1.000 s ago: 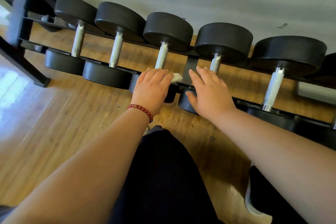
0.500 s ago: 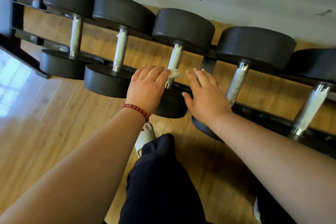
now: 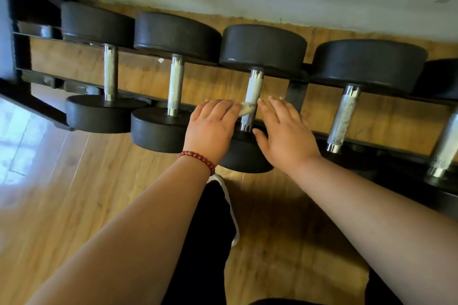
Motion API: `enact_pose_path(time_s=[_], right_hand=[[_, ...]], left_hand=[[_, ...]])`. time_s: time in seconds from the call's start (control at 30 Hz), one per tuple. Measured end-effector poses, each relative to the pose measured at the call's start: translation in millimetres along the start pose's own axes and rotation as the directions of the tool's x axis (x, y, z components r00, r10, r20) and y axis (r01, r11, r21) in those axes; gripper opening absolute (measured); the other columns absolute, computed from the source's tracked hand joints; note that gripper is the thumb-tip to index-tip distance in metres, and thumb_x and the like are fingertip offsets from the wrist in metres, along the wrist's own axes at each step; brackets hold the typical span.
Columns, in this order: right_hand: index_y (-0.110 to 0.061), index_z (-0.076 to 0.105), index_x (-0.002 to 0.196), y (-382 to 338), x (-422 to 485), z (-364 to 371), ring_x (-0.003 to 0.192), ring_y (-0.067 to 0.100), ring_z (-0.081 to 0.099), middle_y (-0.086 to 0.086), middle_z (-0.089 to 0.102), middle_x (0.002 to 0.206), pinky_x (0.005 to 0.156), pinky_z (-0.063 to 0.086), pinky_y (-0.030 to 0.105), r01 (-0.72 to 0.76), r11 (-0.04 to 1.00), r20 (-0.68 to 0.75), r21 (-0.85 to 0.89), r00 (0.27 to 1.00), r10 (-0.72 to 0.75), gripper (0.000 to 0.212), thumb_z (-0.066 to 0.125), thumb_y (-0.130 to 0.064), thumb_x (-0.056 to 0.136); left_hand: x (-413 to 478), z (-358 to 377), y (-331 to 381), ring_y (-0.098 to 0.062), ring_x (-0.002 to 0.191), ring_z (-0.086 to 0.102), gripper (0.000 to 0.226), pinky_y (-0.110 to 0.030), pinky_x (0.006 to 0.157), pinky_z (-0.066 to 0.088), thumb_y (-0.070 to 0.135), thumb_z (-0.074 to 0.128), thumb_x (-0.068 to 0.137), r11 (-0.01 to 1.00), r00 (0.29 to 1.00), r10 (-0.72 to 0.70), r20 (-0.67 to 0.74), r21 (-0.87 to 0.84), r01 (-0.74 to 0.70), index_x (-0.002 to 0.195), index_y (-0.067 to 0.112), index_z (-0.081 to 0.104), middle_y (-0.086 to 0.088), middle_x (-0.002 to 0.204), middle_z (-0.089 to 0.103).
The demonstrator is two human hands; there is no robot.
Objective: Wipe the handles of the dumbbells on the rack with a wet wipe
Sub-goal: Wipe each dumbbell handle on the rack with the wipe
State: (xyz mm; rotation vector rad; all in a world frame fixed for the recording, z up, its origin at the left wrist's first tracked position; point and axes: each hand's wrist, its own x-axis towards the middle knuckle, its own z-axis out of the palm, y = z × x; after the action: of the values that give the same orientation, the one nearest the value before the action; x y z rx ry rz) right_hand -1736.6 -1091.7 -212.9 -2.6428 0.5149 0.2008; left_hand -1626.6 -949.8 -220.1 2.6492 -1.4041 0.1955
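Observation:
Several black dumbbells with knurled silver handles lie side by side on a low black rack point(image 3: 296, 93). My left hand point(image 3: 213, 126), with a red bead bracelet at the wrist, holds a crumpled white wet wipe point(image 3: 246, 108) against the lower part of the third dumbbell's handle point(image 3: 252, 91). My right hand point(image 3: 285, 131) hovers just right of that handle with fingers straight and spread, above the dumbbell's near head point(image 3: 244, 156). How the left fingers grip the wipe is hidden under the hand.
A pale wall runs behind the rack. Wooden floor lies in front, with my dark-trousered legs and a white shoe point(image 3: 231, 208) below the hands. More dumbbells sit to the left point(image 3: 174, 86) and right point(image 3: 344, 116). A dark frame leg point(image 3: 27, 104) stands at far left.
The view has shifted closer to the rack. My left hand has brought the wipe onto the third dumbbell's handle, and my right hand has followed alongside it.

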Motion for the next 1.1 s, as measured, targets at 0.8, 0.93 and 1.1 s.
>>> enact_pose_path(time_s=[0.8,0.93,1.1], right_hand=[[-0.019,0.054,0.135,-9.7,11.9,30.8,0.132,0.019,0.041,0.001,0.049,0.141,0.108,0.032,0.030,0.193,0.932,-0.281,0.307,0.954,-0.105,0.041,0.058,-0.023,0.095],[-0.014,0.063,0.122,-21.0,21.0,29.7,0.117,0.011,0.052,0.002,0.058,0.130,0.101,0.042,0.022,0.153,0.867,-0.322,0.474,0.947,0.009,0.031,0.062,-0.024,0.093],[-0.016,0.059,0.102,-16.8,25.1,27.4,0.111,0.009,0.055,-0.003,0.059,0.128,0.081,0.036,0.002,0.114,0.864,-0.344,0.491,0.936,0.072,0.013,0.062,-0.022,0.092]], left_hand=[[-25.9,12.4,0.4,-0.027,0.108,0.062,0.033,-0.046,0.098,0.047,0.022,0.046,0.094,0.966,0.989,-0.049,-0.141,-0.258,0.011,0.119,0.011,0.064,-0.005,0.117,0.068],[-23.9,2.1,-2.4,-0.025,0.111,0.060,0.035,-0.045,0.096,0.048,0.028,0.047,0.097,0.894,0.977,-0.191,-0.092,-0.427,0.134,0.127,0.012,0.059,-0.006,0.119,0.065],[-26.8,8.9,0.6,-0.015,0.126,0.047,0.042,-0.022,0.095,0.037,0.029,0.043,0.101,0.756,0.912,-0.398,0.097,-0.528,0.386,0.142,0.020,0.042,0.001,0.139,0.050]])
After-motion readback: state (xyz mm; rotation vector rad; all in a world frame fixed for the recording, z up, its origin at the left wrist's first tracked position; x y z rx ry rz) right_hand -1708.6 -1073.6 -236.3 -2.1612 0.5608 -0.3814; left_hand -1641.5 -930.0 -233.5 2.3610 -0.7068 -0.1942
